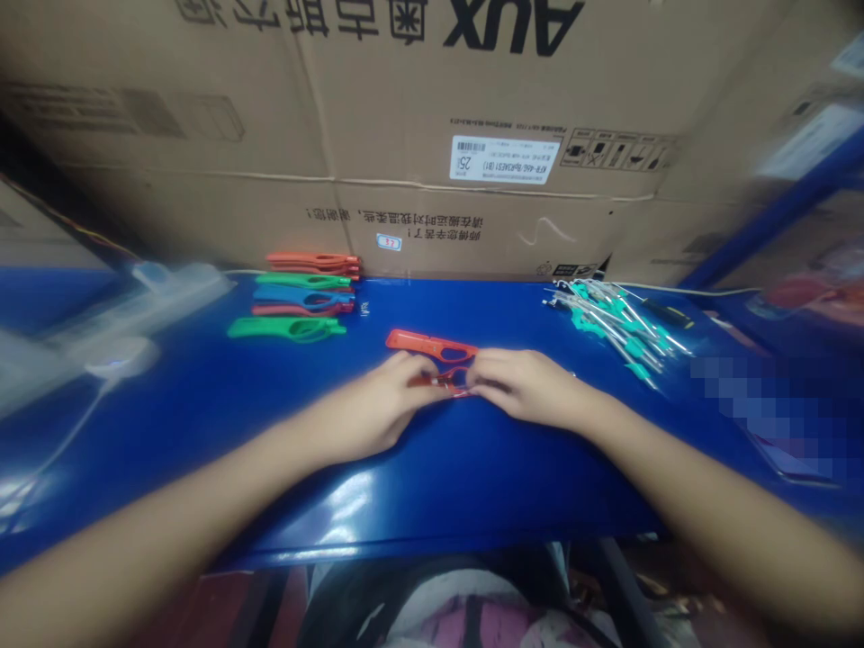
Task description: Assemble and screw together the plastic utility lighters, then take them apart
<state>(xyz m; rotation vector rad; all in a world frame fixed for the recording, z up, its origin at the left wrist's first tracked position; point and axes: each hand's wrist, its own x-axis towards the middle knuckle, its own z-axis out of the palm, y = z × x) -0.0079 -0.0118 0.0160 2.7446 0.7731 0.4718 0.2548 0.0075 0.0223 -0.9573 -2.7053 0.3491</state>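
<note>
My left hand (378, 405) is closed around one end of a red plastic lighter-handle shell (460, 376) with a finger loop. The fingers of my right hand (523, 382) pinch the shell's other end, and both hands hide much of it. A second red handle shell (415, 341) lies on the blue table (438, 504) just beyond my fingers. Farther left is a row of similar handles, among them an orange one (303, 262), a blue one (301, 296) and a green one (287, 328).
At the back right lies a pile of thin metal rods with teal plastic parts (611, 324). A dark-handled screwdriver (668, 313) is beside it. A large cardboard box (378, 117) stands behind the table. At left are a white power strip (175, 301) and a plugged-in white cable (74, 427).
</note>
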